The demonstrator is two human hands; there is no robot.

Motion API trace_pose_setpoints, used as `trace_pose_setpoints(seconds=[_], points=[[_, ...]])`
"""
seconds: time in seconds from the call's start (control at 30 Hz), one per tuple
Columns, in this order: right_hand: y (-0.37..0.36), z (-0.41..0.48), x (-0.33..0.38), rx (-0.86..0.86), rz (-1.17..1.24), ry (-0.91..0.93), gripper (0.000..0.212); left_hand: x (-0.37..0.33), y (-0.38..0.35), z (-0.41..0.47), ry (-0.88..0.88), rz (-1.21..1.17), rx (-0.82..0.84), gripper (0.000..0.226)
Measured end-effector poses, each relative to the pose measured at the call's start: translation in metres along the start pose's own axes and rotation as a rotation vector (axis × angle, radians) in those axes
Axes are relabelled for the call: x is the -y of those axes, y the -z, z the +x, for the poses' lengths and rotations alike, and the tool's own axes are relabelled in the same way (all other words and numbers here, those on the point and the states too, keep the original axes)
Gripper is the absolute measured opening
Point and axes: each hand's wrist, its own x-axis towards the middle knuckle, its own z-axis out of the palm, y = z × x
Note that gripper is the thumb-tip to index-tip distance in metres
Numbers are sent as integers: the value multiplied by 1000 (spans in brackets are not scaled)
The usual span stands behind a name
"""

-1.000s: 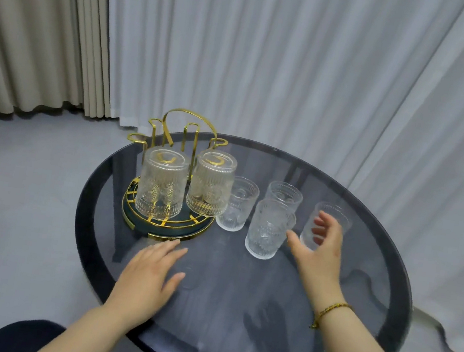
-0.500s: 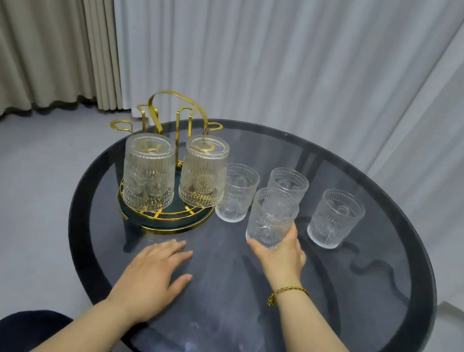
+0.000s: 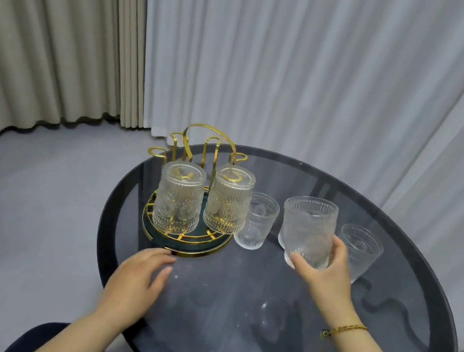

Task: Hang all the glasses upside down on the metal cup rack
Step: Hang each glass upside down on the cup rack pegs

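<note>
The right hand (image 3: 323, 272) grasps the base of an upright ribbed glass (image 3: 307, 231), thumb in front and fingers wrapped behind. Just beyond that hand's fingers another glass (image 3: 362, 249) stands upright on the dark round counter (image 3: 411, 338); a third upright glass (image 3: 258, 225) stands to its left. The left hand (image 3: 136, 285) lies flat and released on the counter, its fingertips at the rim of the gold cup rack (image 3: 185, 241), where two inverted glasses (image 3: 179, 201) hang just beyond.
</note>
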Motion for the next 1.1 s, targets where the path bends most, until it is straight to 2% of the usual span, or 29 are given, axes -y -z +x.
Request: trace_pose_setpoints(seconds=[0.07,0.2,0.33,0.5,0.57,0.67,0.93,1.1], points=[[11,12,23,51,-29,32,59,10,7,9,46,18,-38,28],[18,41,66,96,-131,88,61,31,11,27,52,88,25,43],[11,75,105,102,-245,112,72,51,15,46,59,117,56,46],[-10,104,135,128,-383,161,71,74,17,60,69,217,137,46],[-20,113,148,205,-457,175,70,76,15,61,50,233,140,46],[-36,122,161,315,-565,201,67,79,13,62,37,243,136,46],[-69,142,174,396,-719,311,68,80,13,61,53,231,129,45],[-92,150,168,500,-785,305,72,82,13,61,63,241,131,46]])
